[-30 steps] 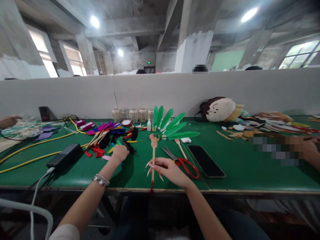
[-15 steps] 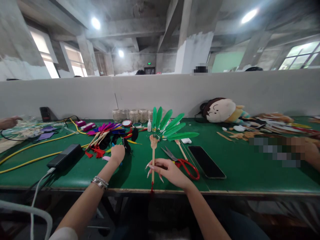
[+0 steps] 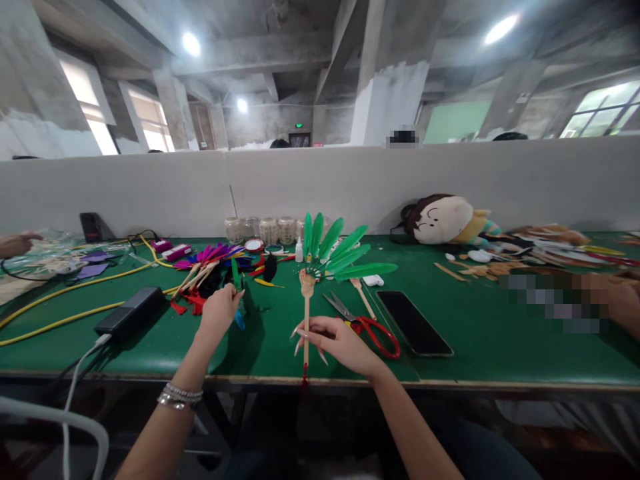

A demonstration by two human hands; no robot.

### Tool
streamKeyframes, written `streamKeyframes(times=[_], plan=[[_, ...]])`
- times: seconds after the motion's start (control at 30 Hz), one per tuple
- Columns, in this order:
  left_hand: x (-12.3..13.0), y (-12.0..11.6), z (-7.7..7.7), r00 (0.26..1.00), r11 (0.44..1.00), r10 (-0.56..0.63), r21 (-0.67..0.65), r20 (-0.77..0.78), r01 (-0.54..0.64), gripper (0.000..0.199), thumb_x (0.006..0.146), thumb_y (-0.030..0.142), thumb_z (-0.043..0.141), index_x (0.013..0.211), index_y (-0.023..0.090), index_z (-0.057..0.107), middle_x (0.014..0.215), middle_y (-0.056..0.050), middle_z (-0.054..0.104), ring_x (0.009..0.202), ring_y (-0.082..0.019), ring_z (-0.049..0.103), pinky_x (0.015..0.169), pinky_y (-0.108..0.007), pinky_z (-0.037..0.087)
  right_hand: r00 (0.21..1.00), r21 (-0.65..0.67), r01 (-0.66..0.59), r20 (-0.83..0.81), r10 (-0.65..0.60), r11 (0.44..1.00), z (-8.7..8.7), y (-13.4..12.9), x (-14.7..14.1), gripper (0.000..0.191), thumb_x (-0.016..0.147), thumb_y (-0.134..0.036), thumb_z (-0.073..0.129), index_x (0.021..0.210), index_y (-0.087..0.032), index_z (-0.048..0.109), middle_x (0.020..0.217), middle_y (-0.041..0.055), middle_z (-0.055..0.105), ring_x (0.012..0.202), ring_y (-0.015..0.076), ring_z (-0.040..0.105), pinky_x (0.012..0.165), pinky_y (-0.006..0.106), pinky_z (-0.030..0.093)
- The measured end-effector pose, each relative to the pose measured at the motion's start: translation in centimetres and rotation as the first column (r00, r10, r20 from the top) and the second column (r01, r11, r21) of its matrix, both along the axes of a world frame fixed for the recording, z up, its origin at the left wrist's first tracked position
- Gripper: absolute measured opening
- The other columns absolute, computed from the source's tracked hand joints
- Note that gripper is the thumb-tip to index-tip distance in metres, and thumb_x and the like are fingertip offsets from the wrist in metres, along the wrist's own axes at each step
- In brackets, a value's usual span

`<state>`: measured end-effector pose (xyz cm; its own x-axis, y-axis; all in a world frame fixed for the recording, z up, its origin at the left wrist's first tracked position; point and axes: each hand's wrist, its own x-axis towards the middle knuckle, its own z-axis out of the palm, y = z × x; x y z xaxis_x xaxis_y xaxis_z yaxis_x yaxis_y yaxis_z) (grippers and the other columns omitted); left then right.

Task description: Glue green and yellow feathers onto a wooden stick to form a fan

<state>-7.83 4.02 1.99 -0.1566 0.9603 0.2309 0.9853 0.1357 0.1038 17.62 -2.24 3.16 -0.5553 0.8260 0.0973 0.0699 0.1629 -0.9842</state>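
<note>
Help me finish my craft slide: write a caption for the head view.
Right hand holding a green feather fan by its wooden handle, left hand near multicolored feathers.

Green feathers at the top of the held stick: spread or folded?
Spread. The green feathers fan out from the head of the wooden stick in the right hand, tips apart.

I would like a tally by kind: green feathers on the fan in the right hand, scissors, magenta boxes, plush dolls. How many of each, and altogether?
Green feathers visible on the fan in the right hand: 6
Scissors: 1
Magenta boxes: 2
Plush doll: 1
Total: 10
</note>
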Motion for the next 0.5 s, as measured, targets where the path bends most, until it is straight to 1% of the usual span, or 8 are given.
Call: streamKeyframes(times=[0.1, 0.17, 0.2, 0.27, 0.33, 0.43, 0.5], plan=[[-0.4, -0.2, 0.0, 0.993, 0.998, -0.022, 0.062, 0.112, 0.015, 0.03, 0.085, 0.042, 0.036, 0.078, 0.019, 0.054, 0.07, -0.005, 0.063, 0.066, -0.018, 0.06, 0.048, -0.023, 0.031, 1.0, 0.0, -0.004, -0.001, 0.004, 1.0, 0.1, -0.1, 0.0, 0.035, 0.077, -0.044, 0.054, 0.091, -0.013, 0.061, 0.08, 0.006, 0.065, 0.06, 0.0109, 0.053, 0.045, 0.02, 0.039], [-0.7, -0.3, 0.0, 0.983, 0.998, -0.024, 0.058, 0.18, 0.013, 0.03, 0.086, 0.04, 0.034, 0.079, 0.019, 0.054, 0.067, -0.004, 0.063, 0.059, -0.016, 0.059, 0.048, -0.023, 0.031, 1.0, -0.001, -0.008, -0.007, 0.008, 1.0, 0.1, -0.1, 0.0, 0.034, 0.077, -0.044, 0.054, 0.091, -0.013, 0.061, 0.079, 0.006, 0.065, 0.059, 0.0106, 0.052, 0.045, 0.019, 0.038], [-0.9, -0.3, 0.0, 0.981, 0.999, -0.006, 0.054, 0.193, -0.004, 0.029, 0.087, 0.037, 0.032, 0.081, 0.019, 0.054, 0.068, -0.004, 0.064, 0.057, -0.016, 0.059, 0.048, -0.023, 0.032, 1.0, -0.001, -0.009, -0.008, 0.009, 1.0, 0.2, -0.2, 0.0, 0.034, 0.077, -0.044, 0.054, 0.091, -0.013, 0.061, 0.079, 0.006, 0.065, 0.058, 0.0102, 0.052, 0.044, 0.02, 0.038], [-1.2, -0.3, 0.0, 0.985, 0.995, 0.049, 0.076, 0.167, -0.062, 0.028, 0.088, 0.032, 0.03, 0.087, 0.019, 0.054, 0.07, -0.006, 0.064, 0.061, -0.017, 0.061, 0.049, -0.023, 0.032, 1.0, 0.005, -0.009, -0.005, 0.009, 1.0, 0.2, -0.2, 0.0, 0.034, 0.077, -0.044, 0.054, 0.091, -0.013, 0.061, 0.08, 0.0059, 0.065, 0.055, 0.0092, 0.05, 0.044, 0.02, 0.038], [-1.5, -0.3, -0.1, 0.988, 0.987, 0.098, 0.118, 0.118, -0.112, 0.028, 0.088, 0.031, 0.028, 0.09, 0.019, 0.053, 0.072, -0.008, 0.065, 0.067, -0.021, 0.061, 0.051, -0.025, 0.032, 1.0, 0.014, -0.006, -0.002, 0.006, 1.0, 0.2, -0.2, 0.0, 0.035, 0.077, -0.045, 0.053, 0.09, -0.013, 0.061, 0.08, 0.0058, 0.065, 0.054, 0.0089, 0.049, 0.044, 0.02, 0.038], [-1.6, -0.3, -0.2, 0.989, 0.983, 0.088, 0.152, 0.117, -0.106, 0.029, 0.088, 0.034, 0.028, 0.09, 0.018, 0.052, 0.072, -0.008, 0.064, 0.068, -0.021, 0.061, 0.051, -0.025, 0.032, 1.0, 0.019, -0.002, -0.002, 0.002, 1.0, 0.3, -0.2, 0.0, 0.035, 0.077, -0.045, 0.053, 0.09, -0.013, 0.061, 0.079, 0.0057, 0.065, 0.055, 0.009, 0.049, 0.044, 0.02, 0.038], [-1.7, -0.3, -0.2, 0.987, 0.982, 0.057, 0.171, 0.152, -0.083, 0.03, 0.087, 0.038, 0.029, 0.086, 0.019, 0.052, 0.069, -0.006, 0.063, 0.067, -0.02, 0.06, 0.05, -0.024, 0.032, 1.0, 0.015, -0.005, 0.0, 0.005, 1.0, 0.3, -0.3, 0.0, 0.035, 0.077, -0.045, 0.053, 0.09, -0.013, 0.061, 0.08, 0.0056, 0.065, 0.054, 0.0089, 0.049, 0.045, 0.02, 0.038]])
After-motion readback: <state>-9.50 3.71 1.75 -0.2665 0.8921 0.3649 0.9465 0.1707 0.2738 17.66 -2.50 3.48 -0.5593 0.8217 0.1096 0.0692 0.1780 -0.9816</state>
